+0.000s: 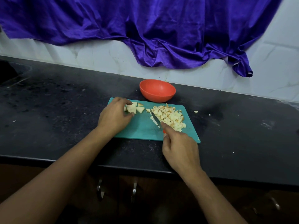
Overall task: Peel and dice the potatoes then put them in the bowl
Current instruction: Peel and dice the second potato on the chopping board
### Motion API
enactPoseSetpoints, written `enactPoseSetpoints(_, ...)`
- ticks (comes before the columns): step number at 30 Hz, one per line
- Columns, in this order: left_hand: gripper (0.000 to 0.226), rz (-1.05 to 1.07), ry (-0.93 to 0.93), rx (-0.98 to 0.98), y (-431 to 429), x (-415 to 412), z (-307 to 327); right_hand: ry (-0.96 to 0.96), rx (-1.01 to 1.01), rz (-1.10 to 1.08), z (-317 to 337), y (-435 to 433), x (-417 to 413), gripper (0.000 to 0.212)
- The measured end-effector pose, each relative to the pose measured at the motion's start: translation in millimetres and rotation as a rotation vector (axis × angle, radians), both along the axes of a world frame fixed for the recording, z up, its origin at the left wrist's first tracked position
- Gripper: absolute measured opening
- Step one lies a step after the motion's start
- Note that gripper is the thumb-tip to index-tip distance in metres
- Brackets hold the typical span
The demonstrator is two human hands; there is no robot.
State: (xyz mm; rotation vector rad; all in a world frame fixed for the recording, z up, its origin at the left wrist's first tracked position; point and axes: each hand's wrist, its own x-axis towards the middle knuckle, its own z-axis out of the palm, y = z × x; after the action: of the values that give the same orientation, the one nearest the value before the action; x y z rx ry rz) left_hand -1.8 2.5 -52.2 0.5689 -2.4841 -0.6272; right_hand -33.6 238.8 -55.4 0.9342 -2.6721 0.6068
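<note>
- Fingers of the left hand (114, 117) pinched pale potato chunks (134, 108) at the teal plastic cutting board's (142, 130) far-left corner; steadying them, I judged.
- Fingers of the right hand (179, 146) gripped the red-handled knife (155, 118) beside the diced potato heap (171, 116).

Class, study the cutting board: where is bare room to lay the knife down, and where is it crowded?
Bare: the near strip of the cutting board between left hand and right hand; the counter to its left. Crowded: its right half under the diced pile, its far-left corner with larger pieces.

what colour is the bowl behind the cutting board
The bowl is orange-red, plain, seen clearly in the head view.
</note>
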Motion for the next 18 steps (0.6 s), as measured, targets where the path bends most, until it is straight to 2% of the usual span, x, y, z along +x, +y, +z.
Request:
enactPoseSetpoints(2, 0.050, -0.001, -0.110, -0.080, -2, -9, 3, -0.002, -0.009, 0.000, 0, 1, -1, 0.048)
enactPoseSetpoints(5, 0.049, -0.009, -0.162, -0.154, -4, -18, 3, -0.020, -0.024, -0.001, -1, 3, -1, 0.048)
enactPoseSetpoints(14, 0.020, -0.034, 0.035, -0.180, -3, -12, -4, -0.043, -0.017, -0.003, 1, 3, -1, 0.048)
enactPoseSetpoints(18, 0.018, -0.010, 0.195, -0.191, -3, -7, -1, -0.043, -0.023, -0.007, 1, 2, -1, 0.048)
